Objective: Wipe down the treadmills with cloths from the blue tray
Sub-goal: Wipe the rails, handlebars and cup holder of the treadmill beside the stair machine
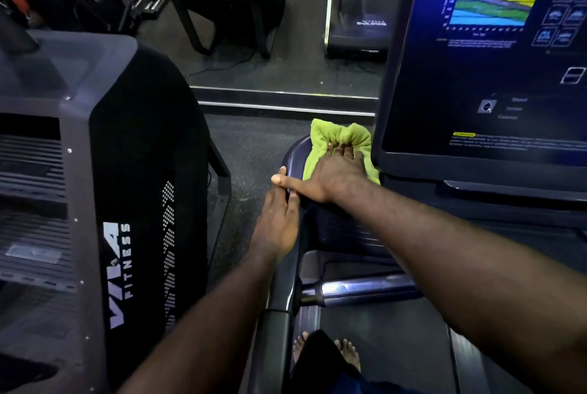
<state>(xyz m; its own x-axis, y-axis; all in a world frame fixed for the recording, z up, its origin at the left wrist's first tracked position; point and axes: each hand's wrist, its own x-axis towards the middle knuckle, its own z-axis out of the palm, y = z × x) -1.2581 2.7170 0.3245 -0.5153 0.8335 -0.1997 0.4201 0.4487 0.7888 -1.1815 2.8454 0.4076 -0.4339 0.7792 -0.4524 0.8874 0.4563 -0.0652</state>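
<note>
The treadmill (349, 235) fills the lower frame, its lit console screen (495, 53) just right of the green cloth (336, 139) bunched on the front-left corner. The right hand (336, 176) presses it flat, fingers (341, 152) close together; the left hand (279, 225) wraps the side rail (279, 314). A sideways sweep could brush the screen and trigger something.

Green cloth (336, 139) — bunched, pressed on treadmill's (333, 228) front corner.
</note>
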